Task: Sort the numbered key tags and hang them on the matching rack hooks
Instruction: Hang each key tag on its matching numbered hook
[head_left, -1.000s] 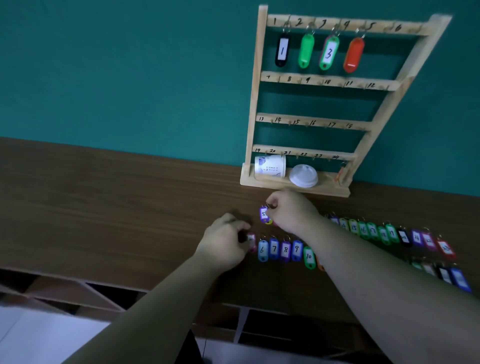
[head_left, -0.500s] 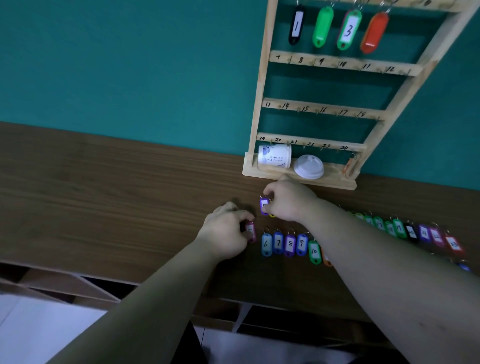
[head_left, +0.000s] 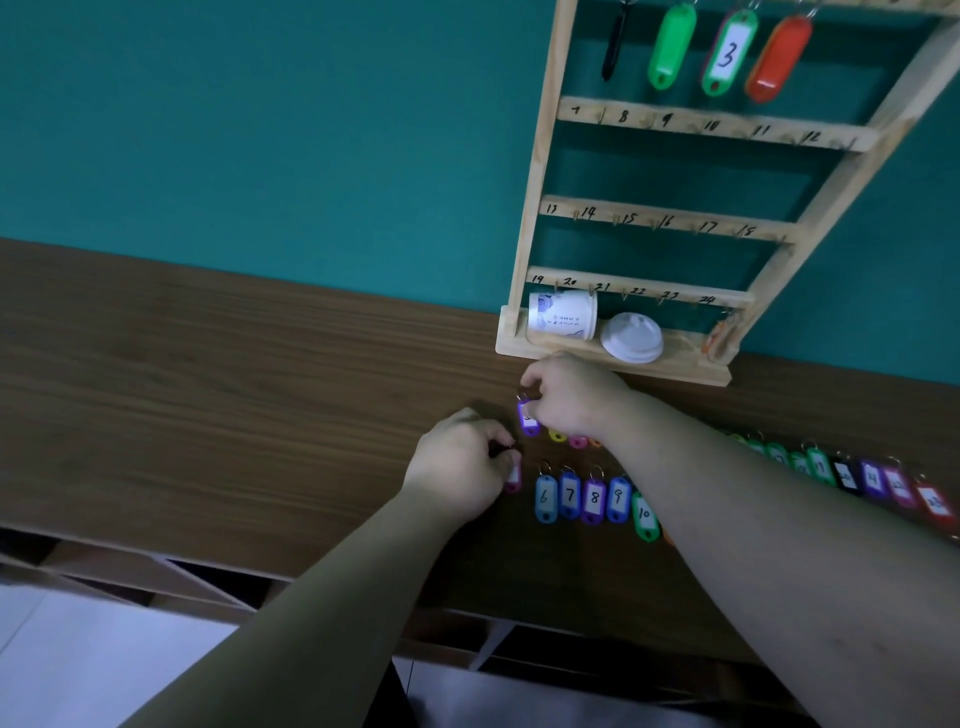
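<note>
A wooden key rack (head_left: 535, 171) leans on the teal wall, its numbered bars bearing small hooks. On its top bar hang a black tag (head_left: 613, 44), a green tag (head_left: 670, 47), a green tag marked 3 (head_left: 727, 52) and an orange-red tag (head_left: 777, 57). My right hand (head_left: 571, 397) pinches a purple tag (head_left: 529, 418) by its ring, just above the desk. My left hand (head_left: 462, 467) is closed on a pink tag (head_left: 513, 478) lying at the left end of a row. Tags marked 6 to 10 (head_left: 592, 499) lie beside it.
The rack's base shelf holds a tipped paper cup (head_left: 563, 316) and a white lid (head_left: 632, 338). More tags (head_left: 872, 475) run in a row to the right on the brown desk (head_left: 208, 389), partly under my right forearm. Open shelf compartments (head_left: 156, 577) lie below the desk edge.
The camera has tilted down, so the rack's top bar has left the view. My right hand has lifted the purple tag slightly toward the rack base. My left hand stays on the pink tag.
</note>
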